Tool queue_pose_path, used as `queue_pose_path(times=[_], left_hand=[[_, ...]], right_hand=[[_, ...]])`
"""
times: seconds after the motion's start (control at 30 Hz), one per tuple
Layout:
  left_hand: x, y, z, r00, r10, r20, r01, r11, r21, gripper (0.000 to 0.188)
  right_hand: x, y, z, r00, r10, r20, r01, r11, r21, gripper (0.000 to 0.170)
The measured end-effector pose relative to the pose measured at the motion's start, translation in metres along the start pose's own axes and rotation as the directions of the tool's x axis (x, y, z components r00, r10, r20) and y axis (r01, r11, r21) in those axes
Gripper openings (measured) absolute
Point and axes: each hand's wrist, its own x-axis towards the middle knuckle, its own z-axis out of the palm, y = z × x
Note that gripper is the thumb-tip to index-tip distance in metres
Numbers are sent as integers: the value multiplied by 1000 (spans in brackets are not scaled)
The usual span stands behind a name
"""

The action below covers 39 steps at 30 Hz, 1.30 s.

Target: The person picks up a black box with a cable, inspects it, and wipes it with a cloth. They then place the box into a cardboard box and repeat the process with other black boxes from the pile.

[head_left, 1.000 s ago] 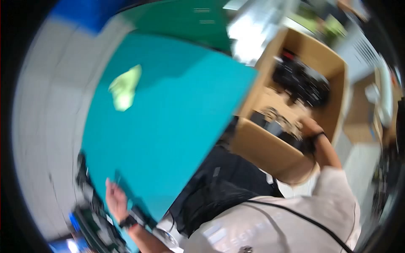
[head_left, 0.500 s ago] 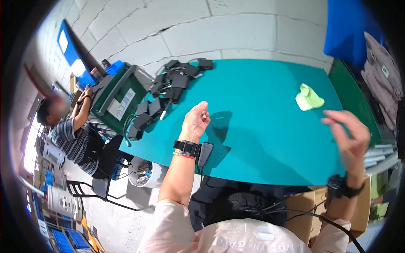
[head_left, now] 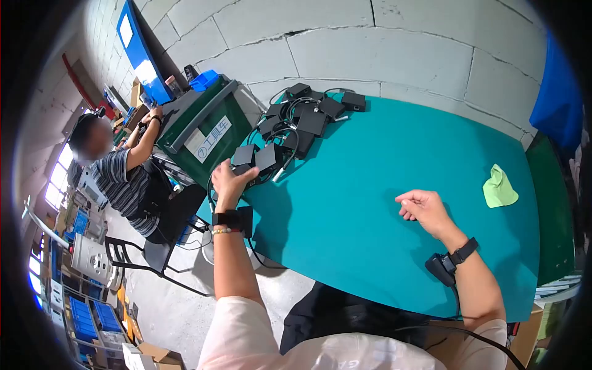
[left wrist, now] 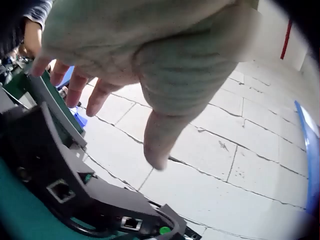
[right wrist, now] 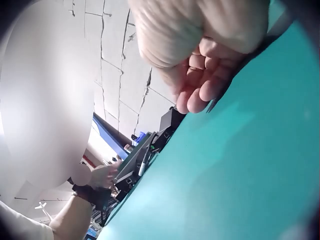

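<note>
Several black boxes [head_left: 312, 122] with cables and white-ended plugs lie piled on the left part of the green table [head_left: 370, 172]. My left hand [head_left: 229, 184] is at the near end of that pile, thumb and fingers spread beside a black box [head_left: 268, 158]. In the left wrist view, black boxes [left wrist: 117, 200] with square sockets show below the left hand [left wrist: 150, 65], with nothing in its fingers. Over the middle right of the table, my right hand [head_left: 428, 213] has loosely curled fingers and holds nothing; the right wrist view shows its fingertips [right wrist: 197, 100] bare.
A light green cloth [head_left: 499, 188] lies on the table's right side. Left of the table stand a dark green tool cart [head_left: 200, 132] and a black chair [head_left: 157, 253], with another person [head_left: 123, 179] beside them. A block wall [head_left: 345, 55] runs behind; a cardboard box [head_left: 527, 336] is at lower right.
My view has swung left from the cardboard box to the table. The right hand has left that box and come over the table; the left hand has moved to the pile of black boxes.
</note>
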Motion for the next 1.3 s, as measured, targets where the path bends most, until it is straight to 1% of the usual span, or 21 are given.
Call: queue_pose_path(times=[0.1, 0.2, 0.27, 0.37, 0.4, 0.47, 0.53, 0.63, 0.73, 0.77, 0.87, 0.9, 0.93, 0.97, 1.03, 1.07, 1.1, 1.17, 1.2, 1.23, 1.3], left_hand=[[3, -26, 3, 992, -7, 127, -3, 997, 80, 87], [14, -59, 16, 995, 17, 101, 17, 946, -325, 84], [1, -29, -8, 997, 28, 72, -12, 977, -211, 79], [-3, -15, -20, 994, 102, -28, -103, 875, -473, 73], [-25, 24, -36, 994, 103, 30, -56, 736, -674, 69], [-53, 74, -56, 981, 193, 7, -120, 639, -760, 68], [-85, 135, -66, 937, 350, -25, -208, 496, -843, 73], [-106, 185, -46, 788, 609, -85, -357, 341, -870, 76], [-121, 222, -16, 574, 818, -26, -557, 367, -745, 80], [-126, 228, 5, 528, 848, -47, -502, 267, -822, 79], [-136, 241, 29, 448, 894, -13, -553, 266, -789, 86], [-138, 243, 35, 471, 880, 56, -425, 283, -860, 90], [-139, 245, 40, 485, 865, 131, -287, 299, -910, 93], [-140, 247, 42, 478, 870, 124, -290, 289, -912, 93], [-142, 248, 45, 551, 810, 198, 82, 183, -980, 93], [-141, 248, 47, 563, 797, 220, 148, 164, -975, 76], [-137, 244, 50, 560, 795, 234, 157, 175, -972, 76], [-129, 236, 55, 359, 733, 577, 483, 383, -787, 54], [-135, 234, 57, 481, 711, 513, 388, 352, -852, 32], [-135, 231, 60, 464, 714, 524, 402, 357, -843, 32], [-136, 225, 68, 580, 690, 433, 233, 369, -900, 26]], right_hand=[[0, 2, 0, 1000, 17, 15, -17, 1000, 17, 18], [4, 5, -2, 1000, 13, 11, -13, 1000, -10, 19], [-2, 10, -2, 999, 32, -8, -32, 999, -40, 20], [-3, 8, -5, 1000, -26, -11, 26, 999, 25, 20], [-3, 4, -5, 1000, -8, 14, 8, 999, 38, 22], [-2, -5, -7, 1000, 11, 26, -12, 999, 39, 24], [-4, -25, -12, 994, -40, 106, 20, 983, 185, 34], [-13, -66, -23, 981, -186, 56, 154, 920, 360, 48], [-19, -81, -40, 946, -322, -32, 314, 889, 334, 61], [-20, -83, -45, 921, -377, -95, 387, 863, 326, 64], [-28, -85, -62, 953, -277, -121, 296, 936, 191, 56], [-29, -85, -65, 966, -228, -123, 241, 965, 100, 55], [-31, -87, -66, 968, -217, -128, 241, 946, 218, 52], [-34, -90, -67, 965, -221, -138, 247, 946, 212, 52], [-38, -94, -65, 914, -354, -197, 360, 933, -8, 52], [-38, -94, -65, 901, -382, -207, 381, 923, -49, 54], [-35, -91, -63, 905, -370, -211, 371, 928, -40, 54], [-31, -86, -59, 881, -425, -207, 429, 903, -27, 46], [-30, -87, -59, 886, -411, -214, 416, 909, -25, 46], [-28, -89, -63, 872, -443, -208, 380, 881, -282, 41], [-28, -86, -84, 827, -525, -202, 281, 696, -661, 33]])
